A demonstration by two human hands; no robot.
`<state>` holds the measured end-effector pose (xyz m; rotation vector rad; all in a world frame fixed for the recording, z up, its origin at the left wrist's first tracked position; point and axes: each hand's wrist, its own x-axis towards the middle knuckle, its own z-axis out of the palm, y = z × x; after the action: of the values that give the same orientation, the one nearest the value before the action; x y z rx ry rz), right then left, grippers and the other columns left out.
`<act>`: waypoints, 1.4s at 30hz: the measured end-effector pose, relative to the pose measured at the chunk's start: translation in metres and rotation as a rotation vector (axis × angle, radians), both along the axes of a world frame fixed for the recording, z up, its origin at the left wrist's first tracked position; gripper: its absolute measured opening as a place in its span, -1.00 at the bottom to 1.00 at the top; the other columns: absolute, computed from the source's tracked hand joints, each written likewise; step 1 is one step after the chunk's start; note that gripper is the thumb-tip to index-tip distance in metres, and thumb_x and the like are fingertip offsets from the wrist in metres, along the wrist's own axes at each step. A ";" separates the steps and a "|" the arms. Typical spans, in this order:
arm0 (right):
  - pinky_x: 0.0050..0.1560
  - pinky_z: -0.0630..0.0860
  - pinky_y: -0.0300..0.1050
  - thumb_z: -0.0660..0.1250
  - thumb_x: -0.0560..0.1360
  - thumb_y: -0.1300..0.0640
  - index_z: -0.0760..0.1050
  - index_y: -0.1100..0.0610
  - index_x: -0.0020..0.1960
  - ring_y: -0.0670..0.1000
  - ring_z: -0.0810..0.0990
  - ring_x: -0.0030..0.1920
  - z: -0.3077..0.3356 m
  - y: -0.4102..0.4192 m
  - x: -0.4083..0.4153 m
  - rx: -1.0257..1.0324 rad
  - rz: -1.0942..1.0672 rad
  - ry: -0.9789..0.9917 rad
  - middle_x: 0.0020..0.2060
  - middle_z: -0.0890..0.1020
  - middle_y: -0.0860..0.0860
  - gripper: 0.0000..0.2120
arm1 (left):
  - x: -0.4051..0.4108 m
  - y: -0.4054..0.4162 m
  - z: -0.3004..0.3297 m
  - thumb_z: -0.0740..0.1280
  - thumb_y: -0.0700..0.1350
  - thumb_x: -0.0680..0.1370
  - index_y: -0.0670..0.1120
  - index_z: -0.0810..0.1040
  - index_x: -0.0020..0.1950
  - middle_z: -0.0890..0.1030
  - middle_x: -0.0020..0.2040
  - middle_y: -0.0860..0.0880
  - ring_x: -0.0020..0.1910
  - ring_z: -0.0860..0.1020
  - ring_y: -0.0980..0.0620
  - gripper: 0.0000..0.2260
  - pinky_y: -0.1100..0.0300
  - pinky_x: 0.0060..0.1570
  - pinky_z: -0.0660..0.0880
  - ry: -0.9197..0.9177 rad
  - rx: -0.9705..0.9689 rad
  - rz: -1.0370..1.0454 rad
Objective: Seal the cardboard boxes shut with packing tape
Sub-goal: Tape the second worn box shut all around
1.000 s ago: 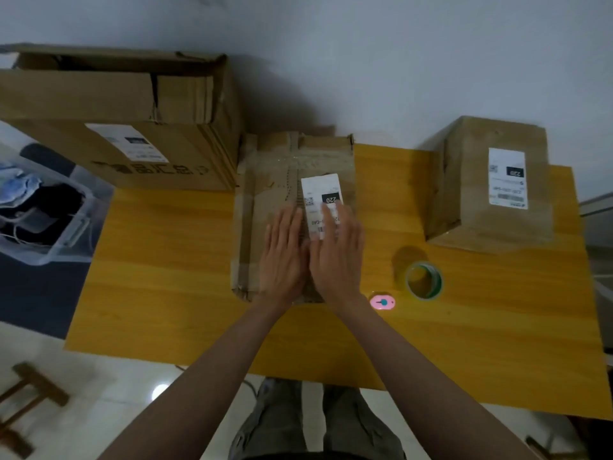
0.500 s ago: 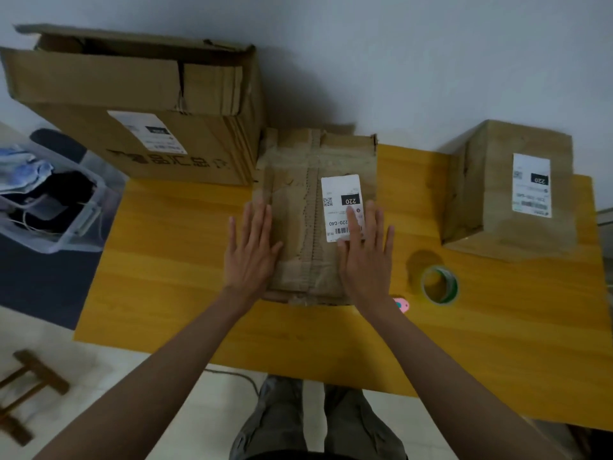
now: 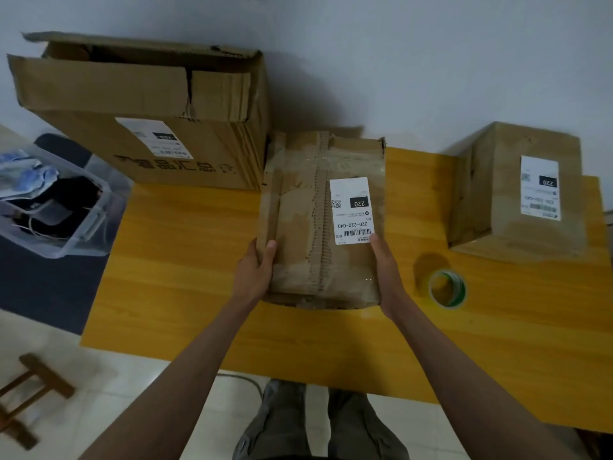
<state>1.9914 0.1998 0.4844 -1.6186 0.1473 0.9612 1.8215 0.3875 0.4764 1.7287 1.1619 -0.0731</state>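
At ten o'clock, the large open box was stood with its flaps loose, its inside too dark to be made out. At nine o'clock, cloth and cords were held in a clear plastic bin. A closed labelled box was set at two o'clock. At the table's centre, the flat taped box was gripped at its sides by the left hand and right hand, thumbs curled on top. The tape roll was left at three o'clock.

**Dim, soft light with wide-angle bending**

The room is dim. The tape roll throws a soft shadow to its upper left on the table. Edges of the frame bend and look slightly blurred; the centre label stays readable.
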 end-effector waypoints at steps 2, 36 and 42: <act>0.14 0.61 0.06 0.16 0.62 -0.25 0.48 -0.07 0.40 0.04 0.64 0.21 0.006 -0.002 0.002 0.043 0.030 0.009 0.23 0.65 -0.05 -0.56 | 0.001 0.002 -0.004 0.04 0.35 0.59 -0.13 0.19 0.62 0.58 0.28 -0.10 0.22 0.58 -0.15 -0.25 -0.05 0.06 0.59 -0.017 -0.018 -0.005; 0.57 -0.05 0.22 0.02 0.67 -0.14 0.10 0.09 0.61 0.18 0.00 0.61 0.024 0.073 0.134 -0.718 0.361 -1.105 0.61 0.08 0.14 -0.42 | 0.219 0.005 0.026 -0.07 0.18 0.72 -0.06 -0.11 0.67 -0.13 0.68 -0.09 0.64 -0.18 -0.09 -0.41 -0.05 0.58 -0.23 0.040 0.723 -0.530; 0.57 -0.08 0.27 -0.09 0.69 -0.17 0.02 -0.01 0.63 0.19 -0.06 0.62 -0.011 0.051 0.168 -0.883 0.572 -1.153 0.63 0.01 0.11 -0.44 | 0.228 0.031 -0.011 -0.24 0.23 0.69 -0.07 -0.17 0.67 -0.19 0.67 -0.09 0.63 -0.25 -0.08 -0.38 -0.12 0.59 -0.21 0.144 0.815 -0.627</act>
<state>2.1595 0.2506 0.4735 -2.8861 -0.8284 0.1749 2.0490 0.4182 0.4655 2.8117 0.7318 -0.1150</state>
